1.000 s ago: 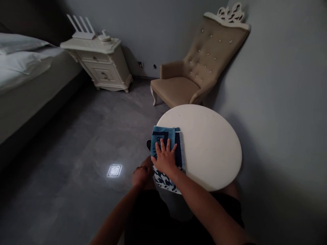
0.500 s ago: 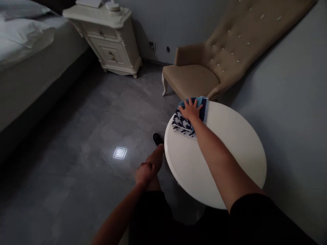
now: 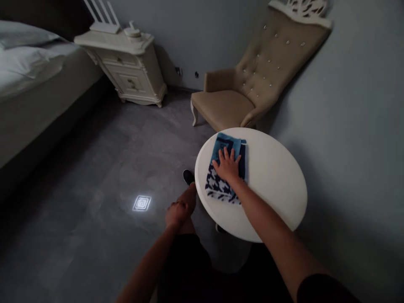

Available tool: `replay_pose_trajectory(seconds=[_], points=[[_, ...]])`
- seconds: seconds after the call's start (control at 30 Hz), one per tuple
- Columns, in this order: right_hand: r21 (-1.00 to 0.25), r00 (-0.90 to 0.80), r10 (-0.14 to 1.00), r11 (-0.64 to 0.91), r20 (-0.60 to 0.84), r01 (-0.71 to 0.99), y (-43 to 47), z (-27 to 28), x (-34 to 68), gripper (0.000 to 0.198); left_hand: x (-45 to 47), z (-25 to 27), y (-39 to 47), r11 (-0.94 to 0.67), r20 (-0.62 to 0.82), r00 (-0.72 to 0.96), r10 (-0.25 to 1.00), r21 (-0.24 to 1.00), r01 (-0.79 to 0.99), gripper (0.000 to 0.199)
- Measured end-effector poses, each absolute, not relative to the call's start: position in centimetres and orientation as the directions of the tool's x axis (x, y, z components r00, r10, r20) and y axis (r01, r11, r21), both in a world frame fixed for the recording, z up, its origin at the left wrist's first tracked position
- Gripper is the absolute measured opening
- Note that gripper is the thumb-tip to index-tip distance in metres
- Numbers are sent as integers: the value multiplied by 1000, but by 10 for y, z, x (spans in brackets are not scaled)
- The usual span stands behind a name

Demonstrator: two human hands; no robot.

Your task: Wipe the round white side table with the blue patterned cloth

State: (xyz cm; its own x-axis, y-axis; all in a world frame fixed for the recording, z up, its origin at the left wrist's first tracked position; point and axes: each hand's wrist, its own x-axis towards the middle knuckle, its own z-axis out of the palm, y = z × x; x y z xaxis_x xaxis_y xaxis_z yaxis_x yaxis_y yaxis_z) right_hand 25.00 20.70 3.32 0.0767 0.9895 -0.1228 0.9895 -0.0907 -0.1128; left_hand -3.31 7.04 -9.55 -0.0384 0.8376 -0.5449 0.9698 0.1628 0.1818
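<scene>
My right hand [image 3: 226,165] lies flat with fingers spread on a folded towel [image 3: 217,182], pressing it against the round white table [image 3: 271,176]. The towel has dark blue, light blue and white areas with a houndstooth pattern, and it lies on the table's left part. Below and left of the table, my left hand [image 3: 176,213] rests on my bent leg [image 3: 188,200], its fingers curled over the knee.
A tan tufted armchair [image 3: 221,103] stands behind the table against the wall. At the back left are a white nightstand [image 3: 126,71] with a white router [image 3: 105,27] on it, and a bed [image 3: 47,92]. A light pattern [image 3: 142,203] shows on the grey floor.
My right hand and the towel have moved over the tabletop toward me, away from the far edge. The view has tilted up and shifted a little. My left hand stays on my leg.
</scene>
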Motion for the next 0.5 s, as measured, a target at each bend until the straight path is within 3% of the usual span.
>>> replay_pose_trajectory(seconds=[0.27, 0.37, 0.5], points=[[-186, -29, 994, 8, -108, 983, 0, 13, 228, 88, -27, -83, 54, 125, -532, -15, 846, 171, 977, 61], [-218, -32, 992, 4, -126, 976, -23, 13, 231, 88, -27, -83, 52, 103, -528, 3, 849, 171, 980, 58], [-273, 6, 987, -50, -160, 961, 13, 19, 246, 82, -28, -85, 54, 107, -527, -8, 850, 158, 982, 58]])
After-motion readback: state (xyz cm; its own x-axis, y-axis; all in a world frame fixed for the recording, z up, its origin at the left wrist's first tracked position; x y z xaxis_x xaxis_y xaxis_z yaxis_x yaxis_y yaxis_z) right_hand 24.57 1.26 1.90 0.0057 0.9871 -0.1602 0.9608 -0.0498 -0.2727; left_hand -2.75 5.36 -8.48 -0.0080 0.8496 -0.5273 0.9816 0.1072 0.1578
